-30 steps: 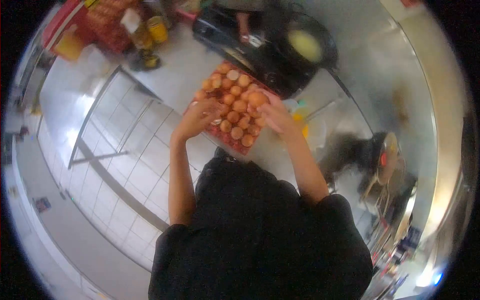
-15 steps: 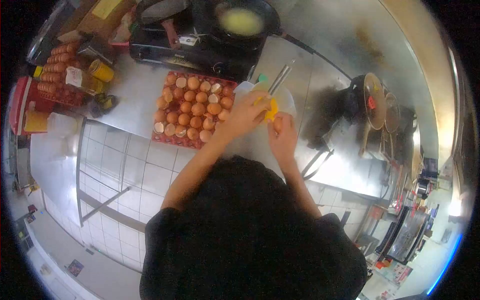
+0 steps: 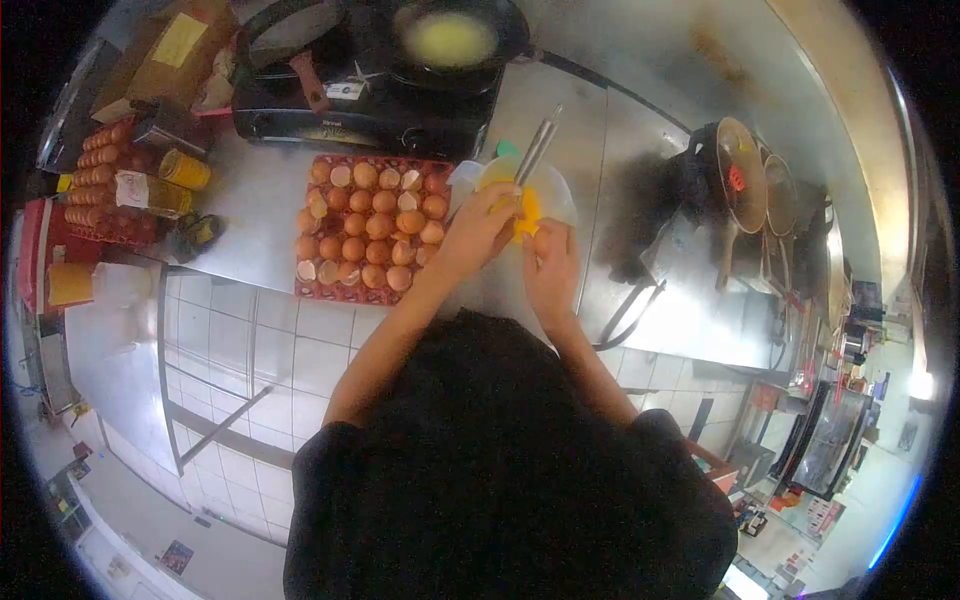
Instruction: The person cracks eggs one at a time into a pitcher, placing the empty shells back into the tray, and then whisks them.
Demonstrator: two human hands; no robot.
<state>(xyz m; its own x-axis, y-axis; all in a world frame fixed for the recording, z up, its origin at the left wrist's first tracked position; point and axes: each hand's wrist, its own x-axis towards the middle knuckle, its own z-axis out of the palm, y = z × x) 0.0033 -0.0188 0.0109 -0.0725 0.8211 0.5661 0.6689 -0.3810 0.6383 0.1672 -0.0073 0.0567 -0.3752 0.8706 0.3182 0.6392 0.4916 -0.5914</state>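
A pale bowl [image 3: 560, 195] with yellow egg in it stands on the steel counter, and a metal whisk handle [image 3: 539, 145] leans up out of it. At the bowl's near left edge my left hand [image 3: 482, 228] is closed, its fingertips by the base of the handle; what it pinches is too small to tell. My right hand [image 3: 552, 268] holds a brown egg [image 3: 541, 243] at the bowl's near right edge. Left of the hands lies a red tray [image 3: 335, 291] with whole brown eggs and opened shells.
Behind the tray is a black gas stove [image 3: 330, 128] bearing a pan [image 3: 490, 65] with yellow liquid. More egg trays [image 3: 105, 190] and jars [image 3: 185, 170] stand at the left. Pans [image 3: 742, 180] hang or lean at the right, near a black strap [image 3: 630, 315].
The whole scene has shifted slightly left in view. My hands remain at the bowl, with the right hand still holding the egg.
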